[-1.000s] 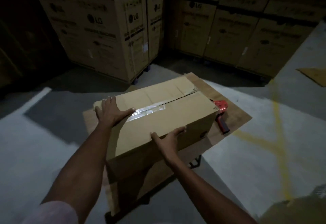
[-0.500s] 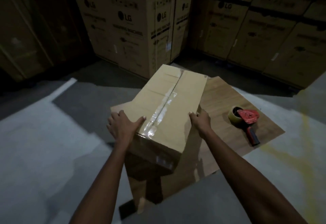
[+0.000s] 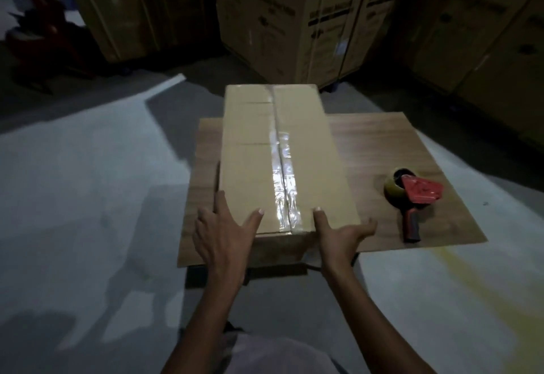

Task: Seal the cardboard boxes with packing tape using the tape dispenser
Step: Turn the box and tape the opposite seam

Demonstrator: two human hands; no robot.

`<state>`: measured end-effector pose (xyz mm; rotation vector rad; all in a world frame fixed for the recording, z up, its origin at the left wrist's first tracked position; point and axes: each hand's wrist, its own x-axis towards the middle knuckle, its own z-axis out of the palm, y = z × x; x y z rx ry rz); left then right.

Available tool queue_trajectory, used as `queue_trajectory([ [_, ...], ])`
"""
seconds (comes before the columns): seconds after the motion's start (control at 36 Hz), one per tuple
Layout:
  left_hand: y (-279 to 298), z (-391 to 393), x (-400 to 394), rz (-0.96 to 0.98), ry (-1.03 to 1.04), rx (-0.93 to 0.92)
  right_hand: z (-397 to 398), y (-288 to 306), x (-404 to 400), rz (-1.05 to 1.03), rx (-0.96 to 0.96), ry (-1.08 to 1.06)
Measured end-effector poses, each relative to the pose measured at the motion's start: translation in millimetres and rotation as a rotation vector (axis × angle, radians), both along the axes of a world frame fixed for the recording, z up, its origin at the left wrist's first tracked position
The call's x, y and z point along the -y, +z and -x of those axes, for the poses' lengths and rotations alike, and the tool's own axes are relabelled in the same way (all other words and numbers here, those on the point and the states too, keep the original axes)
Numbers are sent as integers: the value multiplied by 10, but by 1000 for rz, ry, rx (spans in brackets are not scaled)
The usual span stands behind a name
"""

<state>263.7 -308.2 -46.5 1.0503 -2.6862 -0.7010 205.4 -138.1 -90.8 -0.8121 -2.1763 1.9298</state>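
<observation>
A long plain cardboard box (image 3: 250, 149) lies lengthwise away from me on a small wooden table (image 3: 382, 144). Shiny clear tape runs along its centre seam. My left hand (image 3: 223, 235) grips the box's near left corner, thumb on the top face. My right hand (image 3: 341, 235) holds the near right corner, thumb on top, fingers along the side. A red tape dispenser (image 3: 415, 199) with a brownish roll lies on the table to the right of the box, handle towards me, about a hand's width from my right hand.
Tall stacked LG cartons (image 3: 297, 17) stand close behind the table, with more cartons (image 3: 471, 32) to the right. A dark red pallet jack (image 3: 44, 34) sits far left. Grey concrete floor (image 3: 88, 197) with a faded yellow line (image 3: 459, 291) surrounds the table.
Both hands have turned the box from lying crosswise to lengthwise, and have shifted to its near end. The view has swung, so the dispenser now appears farther right.
</observation>
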Motion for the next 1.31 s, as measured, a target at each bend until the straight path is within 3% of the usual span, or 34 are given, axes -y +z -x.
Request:
queue_trajectory([
  [0.17,173,64,-738,68,-212,156,720,2,-743,91,-76,84],
  [0.33,242,539,-1211,160,-414,238,1547,182,-1225,100,-125,363],
  [0.64,66,1597,-2062,265,-818,-32,2776,374,-1692,207,11,775],
  [0.69,11,1793,-2198,238,-826,-53,2952,404,-1687,104,-1,807],
  [0.75,-14,1970,-2324,201,-833,-57,3098,430,-1723,44,-16,702],
  [0.89,-37,2114,-2482,87,-832,-49,2708,341,-2181,-131,-69,84],
  [0.97,-75,2078,-2576,15,-819,-62,2070,-18,-2555,-364,123,-209],
  [1.03,-63,2070,-2676,11,-807,-103,1770,-297,-2636,-349,350,-150],
  [1.11,-11,2076,-2838,21,-746,-164,1573,-605,-2671,-355,640,147],
  [1.19,41,2032,-2985,-30,-632,-236,1558,-724,-2673,-524,668,396],
  [1.31,119,1966,-3111,-137,-500,-329,1716,-714,-2713,-580,634,433],
])
